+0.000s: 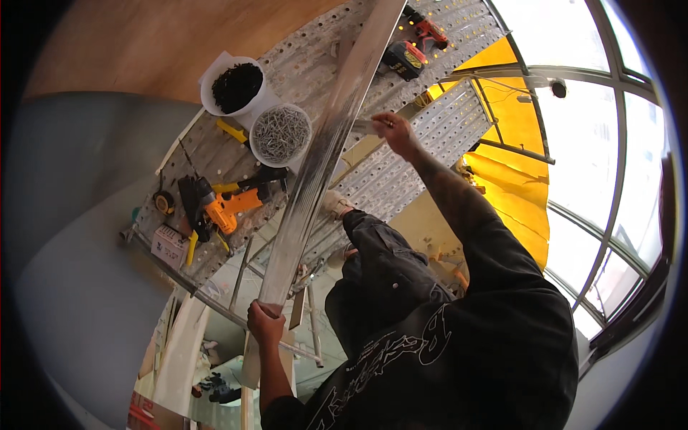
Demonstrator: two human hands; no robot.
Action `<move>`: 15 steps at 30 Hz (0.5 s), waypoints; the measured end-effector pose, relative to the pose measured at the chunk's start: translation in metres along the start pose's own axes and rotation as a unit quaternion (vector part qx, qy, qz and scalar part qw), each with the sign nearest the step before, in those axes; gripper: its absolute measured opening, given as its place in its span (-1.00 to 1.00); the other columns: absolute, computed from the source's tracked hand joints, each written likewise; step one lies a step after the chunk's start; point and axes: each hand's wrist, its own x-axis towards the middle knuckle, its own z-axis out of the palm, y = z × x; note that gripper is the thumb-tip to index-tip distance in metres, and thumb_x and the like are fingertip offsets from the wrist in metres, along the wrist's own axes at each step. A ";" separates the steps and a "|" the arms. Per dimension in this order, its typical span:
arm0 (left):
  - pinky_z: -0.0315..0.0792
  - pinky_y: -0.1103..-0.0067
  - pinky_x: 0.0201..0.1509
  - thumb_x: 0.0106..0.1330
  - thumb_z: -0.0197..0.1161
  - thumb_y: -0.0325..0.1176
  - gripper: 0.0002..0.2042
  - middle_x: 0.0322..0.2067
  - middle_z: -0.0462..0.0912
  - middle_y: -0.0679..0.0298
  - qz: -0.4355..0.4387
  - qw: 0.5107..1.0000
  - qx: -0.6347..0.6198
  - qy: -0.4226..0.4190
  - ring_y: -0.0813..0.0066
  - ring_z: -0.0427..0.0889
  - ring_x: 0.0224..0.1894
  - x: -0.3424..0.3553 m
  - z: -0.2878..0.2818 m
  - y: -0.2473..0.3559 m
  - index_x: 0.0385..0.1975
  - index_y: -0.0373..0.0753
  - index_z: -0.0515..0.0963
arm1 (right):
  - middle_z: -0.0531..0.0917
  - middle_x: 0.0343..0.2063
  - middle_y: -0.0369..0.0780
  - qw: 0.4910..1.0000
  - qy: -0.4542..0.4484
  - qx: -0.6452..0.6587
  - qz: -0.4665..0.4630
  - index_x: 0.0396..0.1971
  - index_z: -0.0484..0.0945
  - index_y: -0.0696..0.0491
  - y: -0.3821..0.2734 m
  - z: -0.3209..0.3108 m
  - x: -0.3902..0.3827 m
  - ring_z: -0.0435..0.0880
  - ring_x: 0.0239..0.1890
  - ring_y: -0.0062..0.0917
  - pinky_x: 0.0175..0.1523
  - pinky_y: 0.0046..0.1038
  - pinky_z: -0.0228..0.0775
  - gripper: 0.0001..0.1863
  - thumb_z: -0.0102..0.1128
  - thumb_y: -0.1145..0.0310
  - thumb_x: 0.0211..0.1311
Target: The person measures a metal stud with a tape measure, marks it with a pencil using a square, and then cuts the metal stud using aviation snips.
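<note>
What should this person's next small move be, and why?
Probably to firm up the left hand before moving the right hand. The left hand grips the long metal-looking strip near its lower end, while the right hand is off to the strip's right side, holding a thin piece I can't identify. The left hand seems the main steadying hold.
</note>
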 end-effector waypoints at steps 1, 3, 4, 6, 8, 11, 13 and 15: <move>0.46 0.14 0.09 -0.21 0.53 -0.34 -0.37 -0.13 0.57 -0.01 0.003 1.000 -0.008 -0.002 -0.09 0.57 -0.01 0.001 -0.002 0.002 -0.06 -0.25 0.40 | 0.76 -0.15 -0.17 1.000 -0.013 0.004 -0.002 0.01 0.66 0.13 -0.004 -0.001 0.011 0.71 -0.10 -0.53 0.04 -0.46 0.54 -0.70 0.28 0.31 0.38; 0.46 0.13 0.08 -0.21 0.53 -0.34 -0.38 -0.14 0.58 0.00 0.008 1.000 -0.020 -0.001 -0.09 0.57 -0.02 0.006 -0.005 0.007 -0.07 -0.25 0.40 | 0.75 -0.06 -0.16 0.998 -0.018 -0.005 -0.056 0.06 0.64 0.11 0.009 -0.008 0.030 0.71 -0.01 -0.47 0.12 -0.40 0.52 -0.66 0.29 0.29 0.38; 0.46 0.14 0.07 -0.21 0.54 -0.34 -0.38 -0.15 0.58 0.00 0.000 1.000 -0.017 -0.006 -0.09 0.57 -0.03 0.001 -0.006 0.005 -0.07 -0.25 0.40 | 0.75 -0.04 -0.14 0.992 0.018 -0.097 -0.073 0.08 0.63 0.10 0.003 -0.002 0.035 0.71 0.01 -0.41 0.13 -0.37 0.52 -0.65 0.30 0.28 0.36; 0.47 0.14 0.07 -0.21 0.54 -0.34 -0.38 -0.16 0.58 0.00 -0.011 1.000 -0.017 -0.011 -0.09 0.58 -0.04 -0.002 -0.003 0.004 -0.08 -0.25 0.41 | 0.72 0.01 -0.07 0.977 0.063 -0.193 -0.060 0.11 0.60 0.02 0.001 -0.003 0.043 0.69 0.08 -0.18 0.18 -0.25 0.51 -0.64 0.26 0.32 0.34; 0.47 0.15 0.05 -0.20 0.55 -0.32 -0.40 -0.18 0.59 0.01 0.016 0.999 -0.021 0.023 -0.08 0.59 -0.05 0.001 0.005 0.003 -0.10 -0.24 0.41 | 0.71 0.02 -0.05 0.959 0.091 -0.251 -0.094 0.13 0.58 0.00 0.019 -0.020 0.056 0.68 0.09 -0.14 0.18 -0.21 0.51 -0.64 0.19 0.33 0.36; 0.47 0.15 0.03 -0.20 0.57 -0.30 -0.40 -0.19 0.60 0.02 -0.011 1.000 -0.017 0.001 -0.08 0.60 -0.07 0.002 0.008 0.001 -0.11 -0.24 0.43 | 0.69 0.03 -0.01 0.933 0.082 -0.342 -0.080 0.16 0.51 -0.05 0.030 -0.025 0.073 0.65 0.09 -0.03 0.17 -0.07 0.48 -0.62 -0.01 0.37 0.38; 0.47 0.13 0.01 -0.16 0.57 -0.29 -0.38 -0.19 0.62 0.01 0.007 0.999 -0.021 0.031 -0.08 0.61 -0.09 0.004 0.013 0.003 -0.05 -0.26 0.45 | 0.69 -0.02 0.05 0.933 0.047 -0.341 -0.110 0.21 0.47 -0.09 0.035 -0.036 0.088 0.66 0.03 0.05 0.14 0.00 0.47 -0.57 -0.03 0.37 0.35; 0.46 0.13 0.04 -0.14 0.56 -0.29 -0.39 -0.16 0.61 0.00 -0.007 0.999 -0.038 0.028 -0.07 0.60 -0.06 -0.001 0.007 0.006 -0.03 -0.26 0.45 | 0.67 0.00 0.08 0.917 -0.005 -0.393 -0.069 0.24 0.46 -0.10 0.023 -0.021 0.099 0.65 0.03 0.09 0.11 0.04 0.47 -0.51 -0.06 0.44 0.29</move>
